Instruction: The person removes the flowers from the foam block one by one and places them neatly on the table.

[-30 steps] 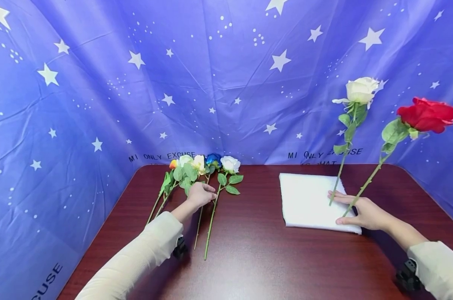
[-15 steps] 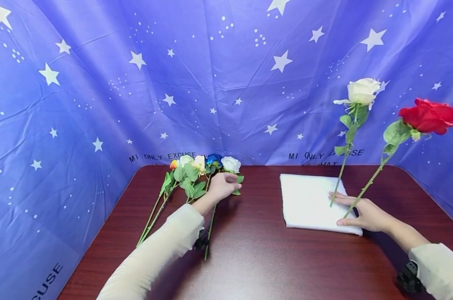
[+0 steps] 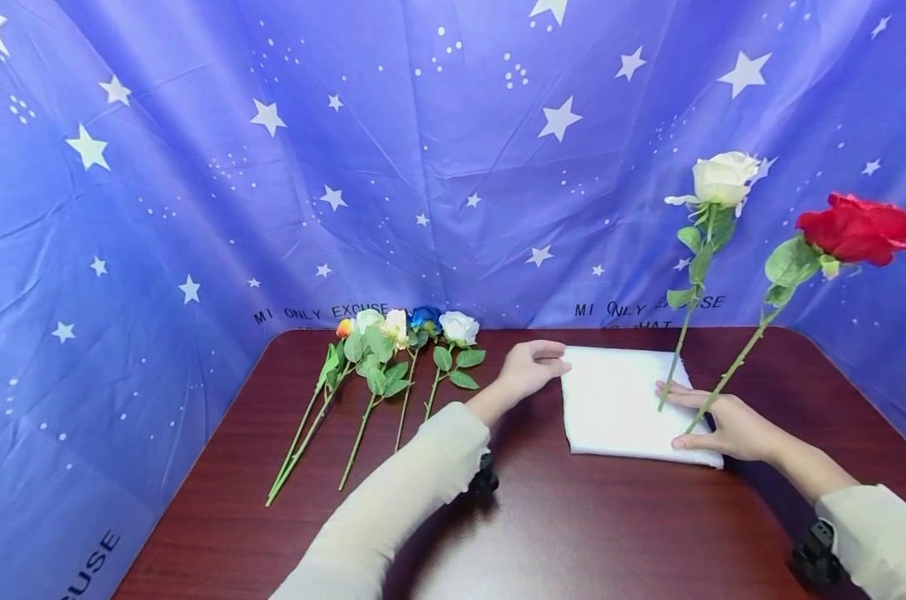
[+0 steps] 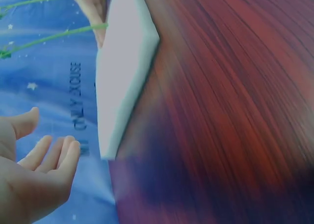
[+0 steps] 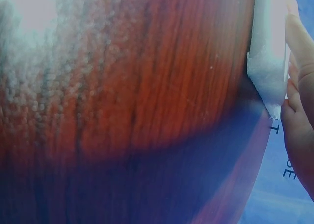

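Observation:
A white foam block (image 3: 610, 404) lies flat on the table. From its right half rise the stems of a cream-white rose (image 3: 723, 180) and a red rose (image 3: 856, 230), both leaning right. My right hand (image 3: 741, 429) rests on the block with thumb and fingers spread around the stem bases. Beside the block's far left corner is my left hand (image 3: 529, 371); the left wrist view shows that hand (image 4: 41, 182) empty, its fingers loosely bent and apart from the foam (image 4: 125, 77). In the right wrist view the right hand (image 5: 301, 82) lies along the foam's face, partly cut off.
On the left of the dark red-brown table (image 3: 513, 517) lie several roses, among them a blue rose (image 3: 426, 319), a white rose (image 3: 460, 328) and an orange bud (image 3: 344, 328). A blue star-patterned curtain (image 3: 453, 167) hangs behind the table's far edge.
My left hand has moved right, from over the lying roses, past the white one, to the foam block's far left corner. It took no rose along. The right hand has stayed on the block.

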